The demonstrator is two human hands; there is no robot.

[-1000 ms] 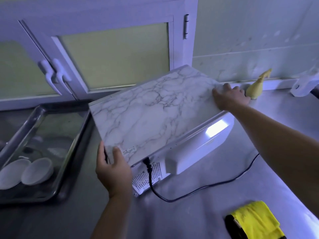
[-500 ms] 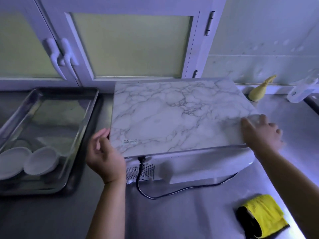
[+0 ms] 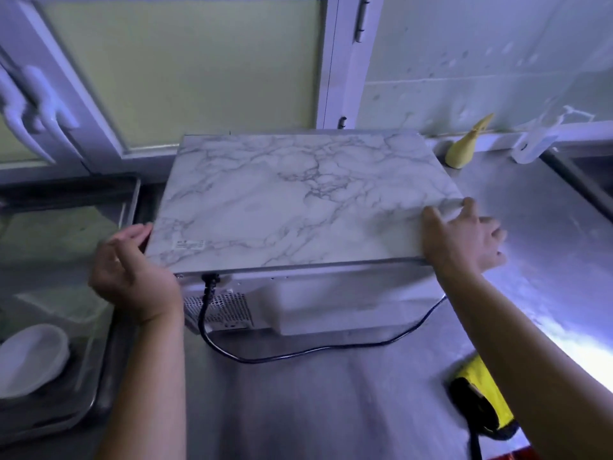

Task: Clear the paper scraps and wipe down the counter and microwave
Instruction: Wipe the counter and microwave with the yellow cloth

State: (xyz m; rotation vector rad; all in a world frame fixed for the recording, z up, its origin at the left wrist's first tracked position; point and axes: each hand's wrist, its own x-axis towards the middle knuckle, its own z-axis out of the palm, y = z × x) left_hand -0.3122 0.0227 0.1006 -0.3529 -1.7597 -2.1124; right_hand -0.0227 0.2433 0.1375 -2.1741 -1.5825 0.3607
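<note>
The microwave, topped with a marble-pattern film, stands on the steel counter with its white back and vent facing me. My left hand is beside its near left corner, fingers loosely curled, holding nothing. My right hand lies flat on the near right corner of the top, fingers spread. A folded yellow cloth with a black edge lies on the counter at the lower right, partly behind my right forearm. No paper scraps show.
A black power cord loops across the counter in front of the microwave. A steel tray with white bowls sits left. A yellow cone-shaped object and a white plastic piece stand by the back wall. Cabinet doors are behind.
The microwave swung from a slanted position to square against the cabinet. My left hand came off its corner; my right hand slid from the far corner to the near right corner.
</note>
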